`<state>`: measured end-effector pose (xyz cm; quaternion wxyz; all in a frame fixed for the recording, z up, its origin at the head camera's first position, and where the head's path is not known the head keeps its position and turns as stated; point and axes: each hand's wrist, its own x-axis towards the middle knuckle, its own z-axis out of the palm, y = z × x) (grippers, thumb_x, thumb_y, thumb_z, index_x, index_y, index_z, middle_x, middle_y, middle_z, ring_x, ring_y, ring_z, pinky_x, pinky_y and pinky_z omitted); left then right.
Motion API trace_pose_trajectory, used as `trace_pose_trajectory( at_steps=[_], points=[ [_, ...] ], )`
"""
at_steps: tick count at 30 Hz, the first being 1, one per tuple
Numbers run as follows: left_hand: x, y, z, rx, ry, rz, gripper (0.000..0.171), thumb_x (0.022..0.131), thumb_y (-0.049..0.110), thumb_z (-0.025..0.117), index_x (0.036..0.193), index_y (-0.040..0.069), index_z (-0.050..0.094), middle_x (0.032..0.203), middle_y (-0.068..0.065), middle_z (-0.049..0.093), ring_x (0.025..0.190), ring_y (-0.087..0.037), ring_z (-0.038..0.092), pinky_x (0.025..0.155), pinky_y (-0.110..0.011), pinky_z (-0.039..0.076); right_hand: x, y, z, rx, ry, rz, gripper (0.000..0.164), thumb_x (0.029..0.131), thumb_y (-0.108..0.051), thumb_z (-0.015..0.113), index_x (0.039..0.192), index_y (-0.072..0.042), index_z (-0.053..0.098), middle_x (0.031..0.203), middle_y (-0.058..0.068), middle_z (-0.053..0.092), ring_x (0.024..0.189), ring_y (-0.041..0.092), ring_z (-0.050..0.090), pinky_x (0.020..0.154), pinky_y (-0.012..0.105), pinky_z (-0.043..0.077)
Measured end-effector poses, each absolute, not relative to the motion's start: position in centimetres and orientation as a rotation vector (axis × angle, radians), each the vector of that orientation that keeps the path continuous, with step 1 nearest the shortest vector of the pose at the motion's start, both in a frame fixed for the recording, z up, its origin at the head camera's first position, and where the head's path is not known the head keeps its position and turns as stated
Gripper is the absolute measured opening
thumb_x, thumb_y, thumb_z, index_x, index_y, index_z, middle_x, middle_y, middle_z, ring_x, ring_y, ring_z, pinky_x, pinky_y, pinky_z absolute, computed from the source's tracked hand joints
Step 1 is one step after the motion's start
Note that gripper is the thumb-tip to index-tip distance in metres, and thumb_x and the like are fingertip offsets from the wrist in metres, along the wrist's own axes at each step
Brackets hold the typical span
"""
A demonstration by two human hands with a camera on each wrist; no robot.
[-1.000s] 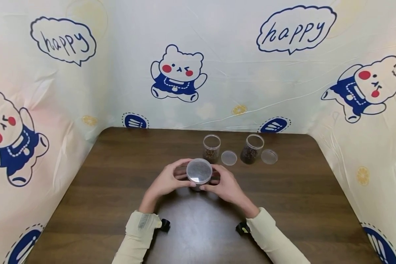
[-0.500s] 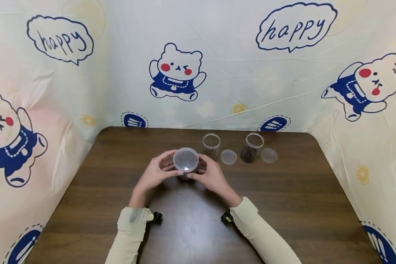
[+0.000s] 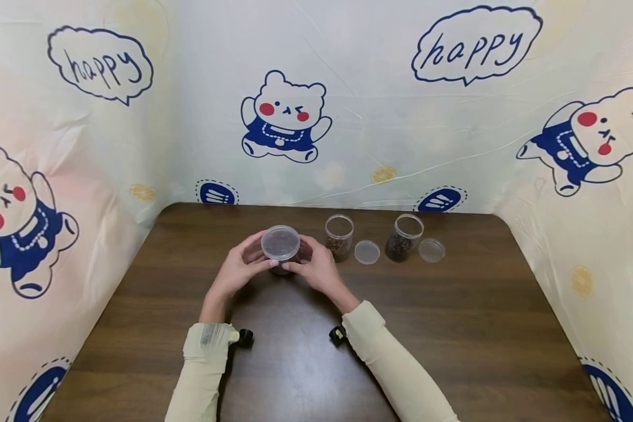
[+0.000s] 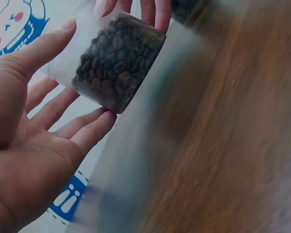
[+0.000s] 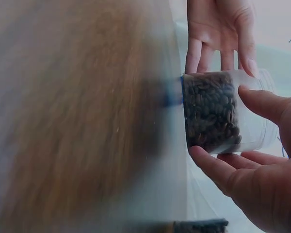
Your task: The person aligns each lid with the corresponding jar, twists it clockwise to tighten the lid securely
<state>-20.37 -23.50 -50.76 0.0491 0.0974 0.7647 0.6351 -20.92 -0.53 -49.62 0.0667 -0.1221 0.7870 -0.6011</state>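
A clear lidded jar (image 3: 280, 243), partly filled with dark coffee beans (image 4: 117, 60), is held upright between both hands. My left hand (image 3: 237, 266) grips its left side, thumb at the front and fingers spread around the back. From the right, my right hand (image 3: 316, 265) holds the same jar in a mirrored grip. The right wrist view shows the beans (image 5: 212, 114) packed against the jar's base, with bare clear wall above them. Both thumbs lie on the front wall, below the lid.
Two uncovered clear jars stand to the right: one with brown contents (image 3: 339, 240), one with darker contents (image 3: 402, 240). Beside each lies a round clear lid, a nearer lid (image 3: 367, 252) and a farther-right lid (image 3: 432, 250). A printed curtain (image 3: 369, 105) surrounds the wooden table (image 3: 432, 328).
Both hands have carried the lidded jar left and toward the far side of the table, from in front of the brown-filled jar to its left. The two uncovered jars and loose lids have stayed put.
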Motion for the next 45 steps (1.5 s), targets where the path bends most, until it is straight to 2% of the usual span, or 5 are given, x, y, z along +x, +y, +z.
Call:
trace_pose_trajectory(
  at_steps=[11, 16, 27, 37, 45],
  points=[
    [-21.3, -24.6, -51.3, 0.19, 2.34, 1.978, 0.079, 0.093, 0.011, 0.082, 0.161, 0.022, 0.043, 0.165, -0.011, 0.046, 0.15, -0.037, 0.048, 0.117, -0.042, 0.045, -22.8, -2.7, -49.7, -0.355, 2.475, -1.732, 0.07, 0.083, -0.01, 0.09, 0.146, -0.008, 0.058, 0.141, 0.016, 0.069, 0.13, 0.031, 0.068, 0.107, 0.043, 0.057],
    [-21.3, -24.9, -51.4, 0.162, 2.365, 1.988, 0.082, 0.092, 0.011, 0.082, 0.162, 0.025, 0.042, 0.165, -0.01, 0.045, 0.152, -0.035, 0.046, 0.12, -0.047, 0.042, -23.2, -3.4, -49.8, -0.364, 2.474, -1.709, 0.071, 0.084, -0.013, 0.09, 0.147, -0.01, 0.058, 0.143, 0.014, 0.068, 0.131, 0.031, 0.067, 0.109, 0.045, 0.055],
    [-21.7, -25.6, -51.4, 0.116, 2.373, 1.987, 0.081, 0.094, 0.015, 0.08, 0.163, 0.028, 0.039, 0.167, -0.01, 0.043, 0.152, -0.036, 0.045, 0.122, -0.051, 0.039, -23.7, -4.3, -50.1, -0.362, 2.445, -1.742, 0.07, 0.087, -0.017, 0.088, 0.149, -0.017, 0.058, 0.144, 0.008, 0.068, 0.134, 0.024, 0.066, 0.107, 0.037, 0.057],
    [-22.3, -25.8, -52.4, 0.091, 2.337, 2.01, 0.081, 0.095, 0.013, 0.08, 0.163, 0.027, 0.039, 0.165, -0.011, 0.045, 0.151, -0.033, 0.047, 0.121, -0.037, 0.044, -24.4, -4.6, -50.5, -0.366, 2.432, -1.734, 0.069, 0.086, -0.014, 0.089, 0.148, -0.013, 0.059, 0.143, 0.009, 0.069, 0.132, 0.026, 0.067, 0.11, 0.04, 0.055],
    [-22.5, -25.8, -52.7, 0.069, 2.305, 2.035, 0.081, 0.095, 0.013, 0.079, 0.163, 0.027, 0.038, 0.166, -0.013, 0.042, 0.153, -0.035, 0.044, 0.125, -0.051, 0.035, -24.7, -4.5, -50.6, -0.369, 2.429, -1.718, 0.071, 0.086, -0.013, 0.089, 0.149, -0.011, 0.056, 0.145, 0.01, 0.067, 0.134, 0.028, 0.066, 0.111, 0.04, 0.055]
  ],
)
